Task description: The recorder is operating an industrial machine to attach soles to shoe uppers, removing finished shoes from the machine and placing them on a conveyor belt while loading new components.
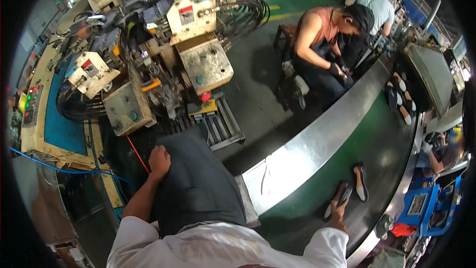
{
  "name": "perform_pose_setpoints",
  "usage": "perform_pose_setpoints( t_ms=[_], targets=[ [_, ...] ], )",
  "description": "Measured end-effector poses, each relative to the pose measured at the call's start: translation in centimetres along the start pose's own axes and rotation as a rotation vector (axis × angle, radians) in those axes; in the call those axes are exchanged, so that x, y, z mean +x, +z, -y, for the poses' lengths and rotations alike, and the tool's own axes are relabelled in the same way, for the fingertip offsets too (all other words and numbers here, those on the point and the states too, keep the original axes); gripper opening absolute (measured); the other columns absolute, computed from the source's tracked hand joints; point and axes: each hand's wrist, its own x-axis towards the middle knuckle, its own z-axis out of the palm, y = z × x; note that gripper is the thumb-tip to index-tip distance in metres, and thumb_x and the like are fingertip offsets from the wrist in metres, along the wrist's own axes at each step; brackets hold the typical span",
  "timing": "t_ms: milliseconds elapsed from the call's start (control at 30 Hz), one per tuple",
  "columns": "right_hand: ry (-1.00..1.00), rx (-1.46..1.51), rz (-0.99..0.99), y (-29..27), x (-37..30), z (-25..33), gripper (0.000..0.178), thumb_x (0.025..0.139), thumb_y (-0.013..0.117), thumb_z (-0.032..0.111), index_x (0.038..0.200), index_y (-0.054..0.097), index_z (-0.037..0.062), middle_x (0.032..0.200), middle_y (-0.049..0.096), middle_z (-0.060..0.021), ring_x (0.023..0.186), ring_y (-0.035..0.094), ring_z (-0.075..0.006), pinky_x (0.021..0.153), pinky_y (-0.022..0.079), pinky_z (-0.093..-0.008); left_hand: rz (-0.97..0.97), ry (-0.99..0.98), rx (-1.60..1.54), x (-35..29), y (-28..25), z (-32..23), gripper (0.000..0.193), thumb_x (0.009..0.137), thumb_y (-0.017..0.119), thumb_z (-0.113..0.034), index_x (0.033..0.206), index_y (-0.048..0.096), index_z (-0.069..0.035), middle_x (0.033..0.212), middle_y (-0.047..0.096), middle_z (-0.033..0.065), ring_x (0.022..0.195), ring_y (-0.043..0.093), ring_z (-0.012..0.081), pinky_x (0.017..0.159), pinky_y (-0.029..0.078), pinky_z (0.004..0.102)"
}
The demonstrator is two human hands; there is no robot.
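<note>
My right hand (pixel 338 214) reaches over the green conveyor belt (pixel 292 218) at the lower right, its fingers closed round a dark shoe (pixel 343 193). Just to the right of that shoe, another black shoe (pixel 360 182) with a light tan inside lies on the belt, apart from my hand. My left hand (pixel 159 161) rests on my dark-trousered thigh, fingers curled in, and nothing shows in it. Part of the held shoe is hidden behind my fingers.
A cream two-station machine (pixel 193 20) with hoses and control boxes (pixel 204 64) stands ahead on the left. A metal ledge (pixel 297 154) edges the belt. More shoes (pixel 394 97) lie farther up it. A seated co-worker (pixel 322 44) works across. A blue crate (pixel 421 208) stands at the right.
</note>
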Motion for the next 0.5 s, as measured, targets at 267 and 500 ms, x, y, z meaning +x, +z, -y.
perform_pose_setpoints(
  t_ms=[267,500],
  targets=[
    [0.048,0.384,-0.187,8.9,-4.7,-4.5,0.096,0.090,0.080,0.015,0.171,0.032,-0.0021,0.166,0.046,-0.0273,0.151,0.049,-0.0386,0.125,0.038,-0.0462,0.114,0.181,-0.551,3.2,2.1,-6.5,0.029,0.104,0.068,-0.013,0.131,0.066,-0.002,0.121,0.068,0.0222,0.112,0.068,0.0452,0.094,0.056,0.0548],
    [0.036,0.743,0.350,10.9,-17.8,25.2,0.086,0.099,0.082,0.019,0.169,0.038,-0.0037,0.156,0.058,-0.0226,0.135,0.063,-0.0279,0.112,0.053,-0.0392,0.316,0.547,-1.079,7.4,-6.0,-23.9,0.047,0.104,0.075,-0.011,0.148,0.060,-0.004,0.121,0.069,0.0179,0.103,0.073,0.0303,0.089,0.060,0.0409]
  ],
)
